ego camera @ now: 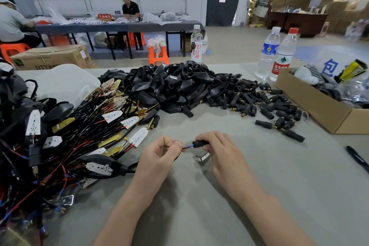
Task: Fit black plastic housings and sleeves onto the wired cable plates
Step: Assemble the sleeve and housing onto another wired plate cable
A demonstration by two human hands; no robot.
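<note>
2 narrow grips at mid-table: left hand pinching thin wire, right hand holding black sleeve at wire end. Likely light, limp wire; stiff, smooth sleeve. Pinch wire near tip against buckling; hold sleeve mid-body, clear of bore.

Grey felt-covered table. Centre back: heap of black housings. Right of the heap, touching it: scatter of black sleeves. Left side: tangle of wired plates, with a white plastic bag behind. Right edge: open cardboard box. Far edge: three water bottles, upright. Near centre: small metal clip. Far right: black pen.
</note>
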